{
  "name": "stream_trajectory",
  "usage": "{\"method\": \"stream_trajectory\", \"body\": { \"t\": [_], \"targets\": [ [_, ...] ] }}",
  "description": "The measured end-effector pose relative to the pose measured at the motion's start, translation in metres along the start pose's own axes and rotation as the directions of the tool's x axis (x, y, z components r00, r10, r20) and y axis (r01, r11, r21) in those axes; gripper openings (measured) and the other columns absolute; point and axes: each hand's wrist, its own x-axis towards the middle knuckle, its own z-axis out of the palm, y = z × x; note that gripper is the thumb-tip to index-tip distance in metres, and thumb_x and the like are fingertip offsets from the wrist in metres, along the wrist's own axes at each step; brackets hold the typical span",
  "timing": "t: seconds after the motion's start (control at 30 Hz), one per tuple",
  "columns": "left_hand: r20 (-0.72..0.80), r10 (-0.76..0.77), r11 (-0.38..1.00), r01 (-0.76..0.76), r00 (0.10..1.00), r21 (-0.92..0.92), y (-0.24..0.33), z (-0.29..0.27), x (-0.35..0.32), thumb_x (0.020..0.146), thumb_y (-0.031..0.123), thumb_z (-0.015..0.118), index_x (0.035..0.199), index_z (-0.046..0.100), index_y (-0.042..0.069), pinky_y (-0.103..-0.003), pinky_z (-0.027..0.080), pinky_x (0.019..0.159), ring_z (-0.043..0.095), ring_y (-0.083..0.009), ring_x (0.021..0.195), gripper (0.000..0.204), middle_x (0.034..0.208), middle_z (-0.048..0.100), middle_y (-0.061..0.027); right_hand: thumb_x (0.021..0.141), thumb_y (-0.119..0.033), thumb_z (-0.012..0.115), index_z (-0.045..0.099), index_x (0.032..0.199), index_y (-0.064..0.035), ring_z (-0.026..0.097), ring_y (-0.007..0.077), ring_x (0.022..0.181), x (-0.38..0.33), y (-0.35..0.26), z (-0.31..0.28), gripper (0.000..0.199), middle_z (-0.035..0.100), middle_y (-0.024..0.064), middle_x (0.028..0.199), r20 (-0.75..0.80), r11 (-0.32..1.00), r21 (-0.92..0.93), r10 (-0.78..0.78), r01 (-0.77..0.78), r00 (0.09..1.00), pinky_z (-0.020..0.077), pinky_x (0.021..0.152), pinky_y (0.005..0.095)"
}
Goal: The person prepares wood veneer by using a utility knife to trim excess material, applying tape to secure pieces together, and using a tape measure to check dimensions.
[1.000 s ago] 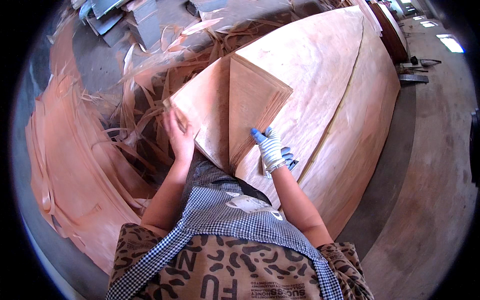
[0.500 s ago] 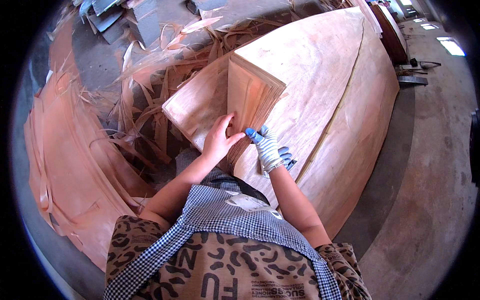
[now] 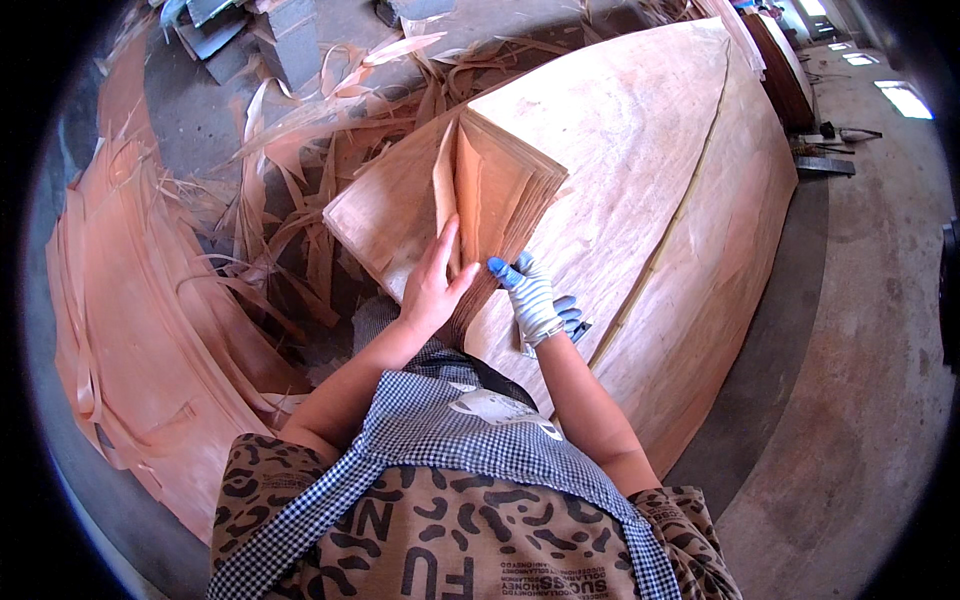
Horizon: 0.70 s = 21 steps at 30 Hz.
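Far left: a heap of thin veneer strips [image 3: 130, 330] curls along the floor beside you, pinkish-brown, some of them bent into loops.
Upper left: loose veneer offcuts [image 3: 330, 110] lie scattered over the grey concrete floor [image 3: 860, 400], with grey blocks [image 3: 270, 30] behind them.
Your left hand [image 3: 432, 290]: bare, reaching up from the lower middle. Its grip is spread apart, fingers flat against the veneer stack, thumb pointing up along one raised leaf.
Veneer stack [image 3: 400, 200]: a bundle of small rectangular sheets, right in front of you, resting on the near left edge of the big pile. It is fanned open like a book; one thin sheet stands upright between the flat left half and the tilted right half.
Your right hand [image 3: 535, 300]: in a white glove with blue fingertips, just beside the left hand. Its fingers press against the lower right edge of the fanned sheets. You cannot tell whether this grip is closed around the sheets or only leaning on them.
Right of centre: the large veneer pile [image 3: 650, 180] serves as your counter, wide pale sheets stacked high and running away from you.
Far right: bare floor, with dark tools [image 3: 825, 150] lying near the pile's far end.
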Motion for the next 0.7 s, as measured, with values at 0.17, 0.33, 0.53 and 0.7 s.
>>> {"method": "stream_trajectory", "body": {
  "t": [0.17, 0.33, 0.53, 0.7],
  "targets": [
    [0.058, -0.137, 0.988, 0.132, 0.989, 0.082, -0.01, 0.006, -0.004, 0.077, 0.008, 0.054, 0.131, 0.024, 0.003, -0.037, 0.046, 0.079, 0.053, -0.0359, 0.098, 0.062, 0.119, 0.045, -0.0216, 0.074, -0.014, 0.067, 0.06, 0.096, -0.0037, 0.049, 0.0074, 0.063, 0.001, 0.003, 0.002, 0.025, 0.059, -0.0015, 0.079, 0.003, 1.0, 0.004, -0.003, 0.003, 1.0, 0.0413, 0.057, 0.0214],
    [0.008, 0.001, 0.999, -0.002, 1.0, 0.038, -0.002, 0.001, 0.0, 0.075, -0.003, 0.044, 0.133, 0.023, 0.006, -0.038, 0.046, 0.074, 0.052, -0.0346, 0.097, 0.062, 0.118, 0.046, -0.0202, 0.073, -0.015, 0.067, 0.059, 0.098, -0.0041, 0.05, 0.0078, 0.068, -0.001, -0.002, 0.0, 0.028, 0.06, -0.0011, 0.083, 0.01, 1.0, 0.016, 0.004, -0.004, 1.0, 0.042, 0.061, 0.0221],
    [0.117, -0.066, 0.992, 0.053, 0.991, 0.116, -0.008, -0.003, 0.002, 0.077, 0.004, 0.049, 0.131, 0.028, 0.01, -0.038, 0.046, 0.072, 0.053, -0.0367, 0.092, 0.058, 0.111, 0.05, -0.0205, 0.074, -0.015, 0.066, 0.059, 0.1, -0.0053, 0.053, 0.0083, 0.074, 0.001, 0.001, -0.002, 0.028, 0.061, -0.0004, 0.088, 0.025, 0.999, 0.019, 0.031, -0.032, 0.999, 0.0437, 0.067, 0.0235],
    [0.046, -0.119, 0.982, 0.111, 0.992, 0.151, -0.007, 0.001, 0.0, 0.08, 0.015, 0.054, 0.129, 0.029, 0.008, -0.038, 0.046, 0.067, 0.054, -0.0361, 0.088, 0.056, 0.104, 0.051, -0.0236, 0.073, -0.016, 0.068, 0.059, 0.097, -0.0037, 0.049, 0.0079, 0.064, 0.003, 0.005, -0.001, 0.028, 0.06, -0.0002, 0.08, 0.0, 1.0, 0.026, 0.001, -0.001, 1.0, 0.0419, 0.056, 0.0222]
  ]
}}
